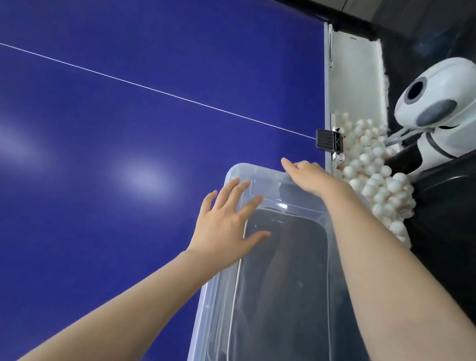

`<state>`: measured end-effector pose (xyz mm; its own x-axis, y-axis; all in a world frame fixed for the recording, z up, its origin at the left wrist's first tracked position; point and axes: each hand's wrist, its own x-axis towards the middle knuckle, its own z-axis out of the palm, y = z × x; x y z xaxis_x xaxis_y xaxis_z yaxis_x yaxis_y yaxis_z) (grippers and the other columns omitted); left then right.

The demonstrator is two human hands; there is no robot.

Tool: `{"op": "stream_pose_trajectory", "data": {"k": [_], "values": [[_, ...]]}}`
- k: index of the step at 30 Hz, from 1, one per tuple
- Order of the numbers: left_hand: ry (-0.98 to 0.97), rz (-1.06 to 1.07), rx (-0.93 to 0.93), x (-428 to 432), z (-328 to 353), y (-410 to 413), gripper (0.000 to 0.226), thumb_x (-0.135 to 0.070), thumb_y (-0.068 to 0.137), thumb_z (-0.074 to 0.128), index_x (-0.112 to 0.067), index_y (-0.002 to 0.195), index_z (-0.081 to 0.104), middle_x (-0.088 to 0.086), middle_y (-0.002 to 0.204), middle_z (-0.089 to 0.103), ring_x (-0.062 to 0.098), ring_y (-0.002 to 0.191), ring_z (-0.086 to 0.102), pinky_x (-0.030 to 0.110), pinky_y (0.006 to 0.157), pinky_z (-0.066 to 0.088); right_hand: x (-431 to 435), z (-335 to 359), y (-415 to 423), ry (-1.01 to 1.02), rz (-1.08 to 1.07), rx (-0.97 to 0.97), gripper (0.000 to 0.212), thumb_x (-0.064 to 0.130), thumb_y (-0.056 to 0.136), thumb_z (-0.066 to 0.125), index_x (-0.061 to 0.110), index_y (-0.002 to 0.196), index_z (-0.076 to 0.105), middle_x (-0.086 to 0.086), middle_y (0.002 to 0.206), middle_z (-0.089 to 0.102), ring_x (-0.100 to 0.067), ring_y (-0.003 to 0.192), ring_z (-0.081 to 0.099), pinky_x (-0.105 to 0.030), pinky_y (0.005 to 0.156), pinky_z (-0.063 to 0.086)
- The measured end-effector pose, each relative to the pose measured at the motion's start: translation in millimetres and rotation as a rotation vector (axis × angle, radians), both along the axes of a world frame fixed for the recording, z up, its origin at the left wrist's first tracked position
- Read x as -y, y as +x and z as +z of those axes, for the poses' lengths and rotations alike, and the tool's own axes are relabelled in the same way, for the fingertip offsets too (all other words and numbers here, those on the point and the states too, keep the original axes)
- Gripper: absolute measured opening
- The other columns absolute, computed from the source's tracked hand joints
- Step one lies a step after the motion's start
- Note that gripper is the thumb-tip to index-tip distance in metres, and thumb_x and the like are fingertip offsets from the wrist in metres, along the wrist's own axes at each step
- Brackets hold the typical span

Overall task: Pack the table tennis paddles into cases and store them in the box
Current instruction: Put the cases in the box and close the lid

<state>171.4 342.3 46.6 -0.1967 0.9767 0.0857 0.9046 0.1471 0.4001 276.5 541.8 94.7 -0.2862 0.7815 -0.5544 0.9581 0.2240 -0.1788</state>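
A clear plastic box (209, 316) with its translucent lid on stands at the right side of the blue table (96, 142). Through the lid I make out dark shapes (283, 297) inside, too blurred to tell if they are paddle cases. My left hand (225, 225) lies flat on the lid near its far left corner, fingers spread, holding nothing. My right hand (309, 176) rests palm down over the lid's far edge, fingers stretched out. No loose paddle is in view.
A white ball-feeding machine (442, 100) stands past the table's right edge, beside a tray heaped with several white balls (374, 177). A black clamp (329, 140) grips the table edge where the white centre line ends. Dark netting hangs at the right.
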Motion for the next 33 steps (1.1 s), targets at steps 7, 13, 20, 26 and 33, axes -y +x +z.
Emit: {"op": "stream_pose_trajectory", "data": {"k": [7, 13, 20, 26, 33], "values": [[-0.034, 0.006, 0.006, -0.4, -0.5, 0.1, 0.068, -0.070, 0.088, 0.035, -0.037, 0.147, 0.030, -0.007, 0.160, 0.014, 0.015, 0.149, 0.002, 0.040, 0.117, 0.014, -1.7, 4.5, 15.3, 0.153, 0.106, -0.167, 0.038, 0.058, 0.092, 0.036, 0.024, 0.080, 0.050, 0.007, 0.090, 0.052, -0.023, 0.097, 0.054, -0.038, 0.085, 0.041], [-0.048, 0.001, 0.012, 0.3, 0.7, -0.3, 0.069, -0.070, 0.088, 0.034, -0.037, 0.148, 0.027, -0.007, 0.161, 0.011, 0.014, 0.149, -0.001, 0.039, 0.116, 0.015, 4.3, 7.1, 35.3, 0.143, 0.198, -0.194, 0.046, 0.039, 0.083, 0.067, 0.023, 0.123, 0.050, 0.000, 0.126, 0.057, -0.020, 0.117, 0.052, -0.034, 0.093, 0.042], [-0.088, 0.008, 0.009, 0.1, 2.2, -0.2, 0.069, -0.071, 0.088, 0.033, -0.040, 0.148, 0.024, -0.009, 0.161, 0.008, 0.013, 0.148, -0.004, 0.043, 0.116, 0.017, 12.6, 3.4, 31.7, 0.263, 0.208, -0.307, 0.027, 0.018, 0.087, 0.067, 0.015, 0.113, 0.064, -0.005, 0.107, 0.065, -0.025, 0.100, 0.059, -0.033, 0.085, 0.046], [-0.103, 0.016, 0.000, 0.3, 2.9, 0.7, 0.068, -0.071, 0.087, 0.033, -0.040, 0.148, 0.023, -0.010, 0.161, 0.007, 0.012, 0.148, -0.004, 0.044, 0.115, 0.018, 21.9, 3.4, 32.6, 0.377, 0.226, -0.320, 0.027, 0.018, 0.087, 0.067, 0.011, 0.113, 0.063, -0.008, 0.109, 0.066, -0.026, 0.099, 0.060, -0.027, 0.079, 0.041], [-0.102, 0.025, 0.007, 0.1, 3.8, 1.0, 0.067, -0.070, 0.087, 0.035, -0.040, 0.146, 0.026, -0.010, 0.160, 0.009, 0.013, 0.148, -0.003, 0.047, 0.115, 0.021, 31.8, 0.9, 35.4, 0.428, 0.250, -0.343, 0.030, 0.016, 0.089, 0.063, 0.007, 0.117, 0.060, -0.010, 0.112, 0.062, -0.026, 0.104, 0.056, -0.027, 0.086, 0.040]]}}
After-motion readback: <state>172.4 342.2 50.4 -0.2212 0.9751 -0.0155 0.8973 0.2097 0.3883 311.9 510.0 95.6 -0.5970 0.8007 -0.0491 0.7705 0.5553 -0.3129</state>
